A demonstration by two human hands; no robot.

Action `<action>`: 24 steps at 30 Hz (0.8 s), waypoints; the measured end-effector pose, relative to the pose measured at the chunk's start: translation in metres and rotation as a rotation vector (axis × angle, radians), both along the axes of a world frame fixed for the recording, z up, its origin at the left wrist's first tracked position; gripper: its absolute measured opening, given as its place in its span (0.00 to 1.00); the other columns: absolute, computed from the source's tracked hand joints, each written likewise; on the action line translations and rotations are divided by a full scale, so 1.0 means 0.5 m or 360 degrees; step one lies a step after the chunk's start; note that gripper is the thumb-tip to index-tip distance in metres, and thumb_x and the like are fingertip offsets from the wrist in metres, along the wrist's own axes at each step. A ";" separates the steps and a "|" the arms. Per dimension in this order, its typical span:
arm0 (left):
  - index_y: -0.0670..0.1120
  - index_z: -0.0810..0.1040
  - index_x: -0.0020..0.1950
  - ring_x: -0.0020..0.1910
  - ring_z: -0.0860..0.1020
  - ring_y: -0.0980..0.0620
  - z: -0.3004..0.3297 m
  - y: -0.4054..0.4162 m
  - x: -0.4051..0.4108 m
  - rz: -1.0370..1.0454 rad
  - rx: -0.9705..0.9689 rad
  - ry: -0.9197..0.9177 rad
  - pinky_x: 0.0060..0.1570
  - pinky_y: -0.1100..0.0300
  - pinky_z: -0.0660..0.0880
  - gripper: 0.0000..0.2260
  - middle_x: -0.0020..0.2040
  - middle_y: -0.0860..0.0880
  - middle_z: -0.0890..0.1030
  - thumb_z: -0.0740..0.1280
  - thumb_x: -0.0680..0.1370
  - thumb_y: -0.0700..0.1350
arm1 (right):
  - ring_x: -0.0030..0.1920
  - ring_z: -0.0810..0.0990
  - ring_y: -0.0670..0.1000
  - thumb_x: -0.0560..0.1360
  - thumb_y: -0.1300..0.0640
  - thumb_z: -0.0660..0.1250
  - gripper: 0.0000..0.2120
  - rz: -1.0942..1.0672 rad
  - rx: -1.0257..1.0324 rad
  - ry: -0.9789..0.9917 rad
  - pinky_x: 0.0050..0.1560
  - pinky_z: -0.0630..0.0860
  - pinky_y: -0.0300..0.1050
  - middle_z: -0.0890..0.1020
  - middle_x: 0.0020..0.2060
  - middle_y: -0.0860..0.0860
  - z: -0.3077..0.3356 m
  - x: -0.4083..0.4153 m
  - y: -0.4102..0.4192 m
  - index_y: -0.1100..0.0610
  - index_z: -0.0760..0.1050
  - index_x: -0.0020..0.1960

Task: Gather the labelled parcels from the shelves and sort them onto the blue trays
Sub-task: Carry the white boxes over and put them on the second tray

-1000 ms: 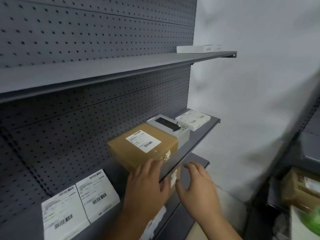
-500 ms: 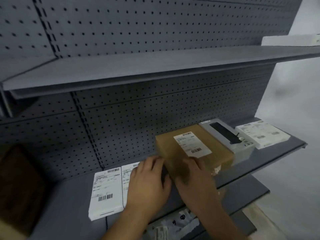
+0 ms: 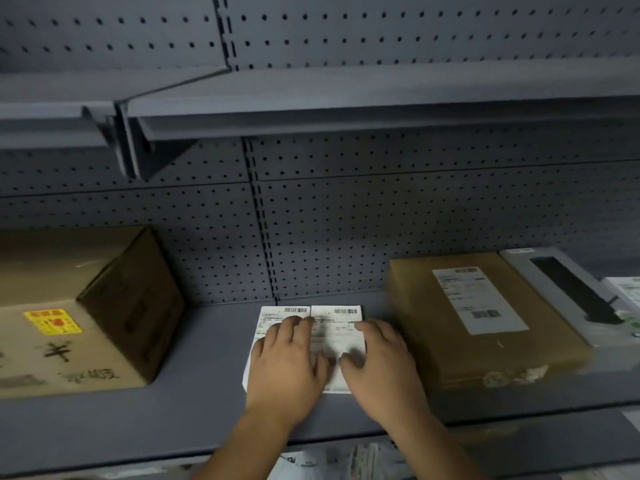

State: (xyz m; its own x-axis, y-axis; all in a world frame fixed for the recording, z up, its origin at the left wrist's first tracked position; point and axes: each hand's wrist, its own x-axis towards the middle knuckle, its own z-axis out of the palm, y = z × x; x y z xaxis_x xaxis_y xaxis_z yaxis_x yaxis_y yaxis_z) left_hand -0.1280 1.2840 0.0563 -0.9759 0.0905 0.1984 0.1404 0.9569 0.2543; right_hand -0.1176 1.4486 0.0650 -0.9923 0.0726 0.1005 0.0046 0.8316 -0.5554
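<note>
Head view: lots cut off or soft. Big cardboard box (image 3: pixel 69 306) at left edge runs out of frame; yellow sticker and handwriting on its top are unreadable. At right edge, grey box w/ black window (image 3: pixel 568 292) is partly cut, and a white labelled parcel (image 3: pixel 628 289) shows only a sliver. Bottom centre, below the shelf (image 3: pixel 156 420) lip, pale bags or papers are too blurred to identify. Print on all labels illegible.

Flat white parcel (image 3: pixel 341 327), two barcode labels side by side, lies lower centre on the shelf; both hands cover most of it. Left hand (image 3: pixel 287 362) lies palm down on its left half, fingers straight and together, pressing flat, not curled. Right hand (image 3: pixel 381 362) rests on its right half, fingers spread, thumb on the label; can't tell if the fingertips hook the right edge. Brown parcel w/ white label (image 3: pixel 485 317) sits just right of the right hand, blurred at the edges.
</note>
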 end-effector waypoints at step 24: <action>0.59 0.67 0.77 0.78 0.63 0.48 -0.083 -0.102 -0.036 0.0028 -0.0062 -0.0232 0.69 0.43 0.68 0.31 0.77 0.54 0.69 0.54 0.77 0.69 | 0.79 0.48 0.40 0.82 0.40 0.53 0.21 0.0068 0.0096 -0.0192 0.74 0.57 0.55 0.61 0.77 0.32 -0.066 -0.057 -0.096 0.39 0.67 0.73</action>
State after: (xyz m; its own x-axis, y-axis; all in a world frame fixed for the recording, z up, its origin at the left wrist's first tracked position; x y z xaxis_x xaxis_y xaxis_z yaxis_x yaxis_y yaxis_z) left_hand -0.1462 1.2331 0.0147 -0.9956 0.0779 0.0514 0.0878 0.9684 0.2335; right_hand -0.1462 1.4004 0.0320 -0.9995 0.0274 -0.0167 0.0321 0.8644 -0.5017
